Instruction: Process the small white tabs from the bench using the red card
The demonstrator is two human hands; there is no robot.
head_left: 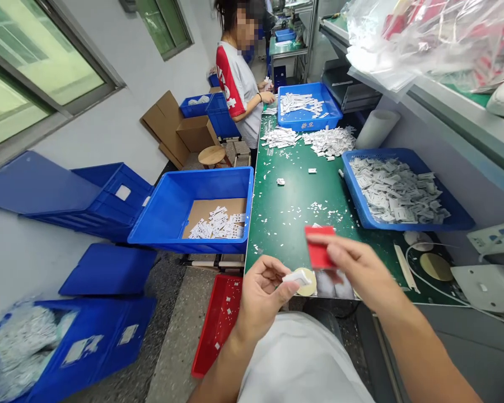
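Two small items are held above the near edge of a green workbench (pixel 289 224), at about twelve o'clock of the view. A small white paper-like piece (pixel 297 277) is pinched between thumb and curled fingers of the left hand (pixel 262 299), and a red card (pixel 319 246) is gripped by the closed fingers of the right hand (pixel 359 271). The white piece is judged light, thin and easily creased, so it would best be taken by its edges; the card appears stiffer. A round beige pad (pixel 306 282) lies just below, and a blue crate (pixel 403 190) of similar white pieces stands at two o'clock.
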